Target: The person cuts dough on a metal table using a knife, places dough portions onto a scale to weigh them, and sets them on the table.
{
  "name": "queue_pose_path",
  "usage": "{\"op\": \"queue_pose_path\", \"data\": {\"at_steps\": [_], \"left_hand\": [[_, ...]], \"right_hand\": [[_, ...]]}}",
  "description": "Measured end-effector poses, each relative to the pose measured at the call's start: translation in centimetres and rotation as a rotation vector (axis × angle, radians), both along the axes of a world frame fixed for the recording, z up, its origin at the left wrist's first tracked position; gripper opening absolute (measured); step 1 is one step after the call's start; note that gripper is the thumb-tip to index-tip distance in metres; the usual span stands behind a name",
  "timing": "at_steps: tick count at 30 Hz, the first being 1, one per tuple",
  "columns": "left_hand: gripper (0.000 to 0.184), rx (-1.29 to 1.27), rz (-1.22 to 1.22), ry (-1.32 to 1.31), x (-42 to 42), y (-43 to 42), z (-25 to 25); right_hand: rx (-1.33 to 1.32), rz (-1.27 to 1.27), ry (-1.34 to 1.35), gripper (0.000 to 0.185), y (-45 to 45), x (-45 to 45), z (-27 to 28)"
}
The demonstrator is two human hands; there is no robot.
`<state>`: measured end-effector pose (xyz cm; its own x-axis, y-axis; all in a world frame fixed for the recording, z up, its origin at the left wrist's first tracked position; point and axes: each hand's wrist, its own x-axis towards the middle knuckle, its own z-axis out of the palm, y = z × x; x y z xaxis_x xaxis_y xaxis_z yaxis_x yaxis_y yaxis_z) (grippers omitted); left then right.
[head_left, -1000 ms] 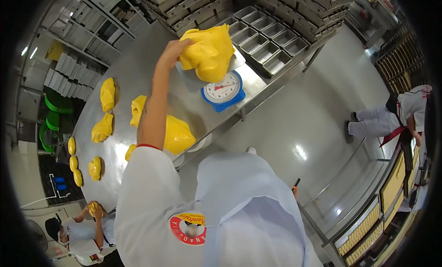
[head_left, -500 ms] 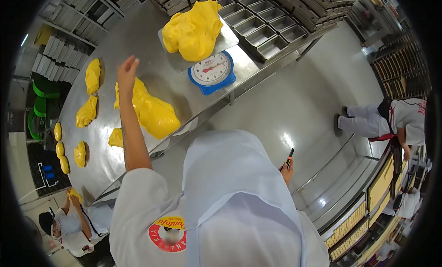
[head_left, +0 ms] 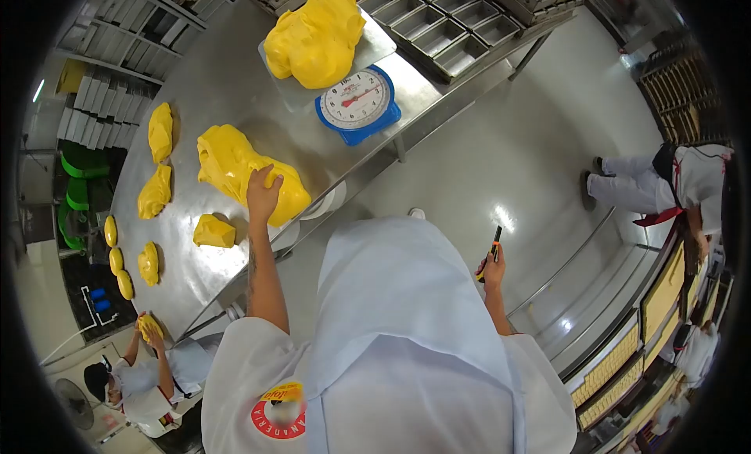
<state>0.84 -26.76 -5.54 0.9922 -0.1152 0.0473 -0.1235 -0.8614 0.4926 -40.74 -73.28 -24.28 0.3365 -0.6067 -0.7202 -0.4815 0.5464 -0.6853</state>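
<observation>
Since the earlier frame, the left hand (head_left: 264, 191) has shifted from beside the far-left end of the large dough mass (head_left: 231, 160) to its nearer end, by the table edge. Its fingers are slightly spread and touch the yellow surface; whether they press in or only rest there, I cannot tell. On the other side, the right hand (head_left: 494, 268) is closed round the handle of a black-and-orange cutter (head_left: 497, 236), held out over the floor and well apart from the dough.

The large dough mass lies on the steel table (head_left: 235, 78), with 1 smaller piece (head_left: 213, 231) near it. Beyond, a dough lump (head_left: 317, 39) sits on the plate of the blue scale (head_left: 357, 102), and the loaf pans (head_left: 438, 33) stand past that.

A pull toward the body could drag the soft mass over the edge, since its near end lies so close to it. If the cutter came in while the left fingers were on the dough, a slip could nick them. The lump on the scale might sag off the plate if it spreads under its own weight.

The left arm reaches forward, nearly straight; the right forearm points ahead, with the cutter's tip turned away from the body.
</observation>
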Motion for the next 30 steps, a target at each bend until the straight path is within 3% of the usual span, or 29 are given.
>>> {"op": "queue_pose_path", "data": {"at_steps": [4, 17, 30], "left_hand": [[0.037, 0.124, -0.056, -0.051, -0.3, 0.7, -1.3], [0.027, 0.112, -0.067, -0.095, -1.3, 0.3, -1.8], [0.025, 0.112, -0.059, -0.085, -1.3, 0.7, -2.0]], "right_hand": [[0.003, -0.036, -0.063, 0.055, 0.7, -0.1, -0.2], [0.063, -0.077, 0.052, 0.055, 3.0, -4.3, -3.3], [0.088, -0.115, -0.001, 0.056, 2.5, -1.5, -2.1]]}}
